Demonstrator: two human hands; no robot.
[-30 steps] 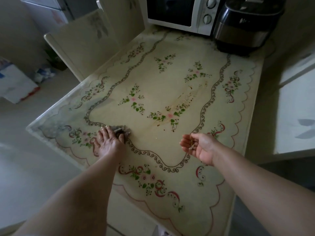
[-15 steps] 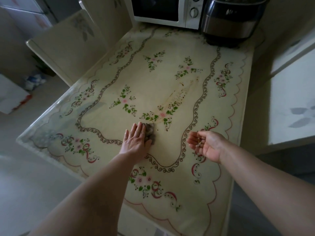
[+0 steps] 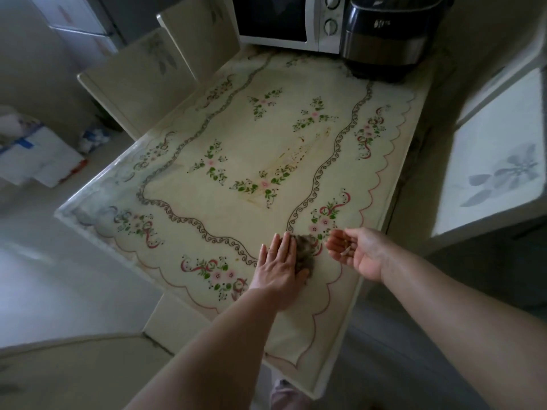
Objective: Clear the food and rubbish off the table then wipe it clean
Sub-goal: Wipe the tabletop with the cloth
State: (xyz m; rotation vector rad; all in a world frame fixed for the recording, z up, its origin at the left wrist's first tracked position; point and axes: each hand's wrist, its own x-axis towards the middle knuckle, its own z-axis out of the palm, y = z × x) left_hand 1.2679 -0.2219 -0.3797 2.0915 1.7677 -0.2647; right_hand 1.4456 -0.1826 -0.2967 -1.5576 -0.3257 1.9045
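The left hand pressed a dark rag under straight fingers near the worktop's right edge. Just to its right, the right hand hovered loosely cupped, palm up, small scraps lying in it.

The cream floral plastic tablecloth offers a flat, open run across its middle and left side, from the near edge to the far end. There a white microwave oven and a black-and-steel electric cooker stand side by side, blocking the back edge. Cream chair backs rise just beside the left edge. Near the front right corner the left hand, flat on a dark crumpled rag, and the cupped right hand leave only a narrow gap between them
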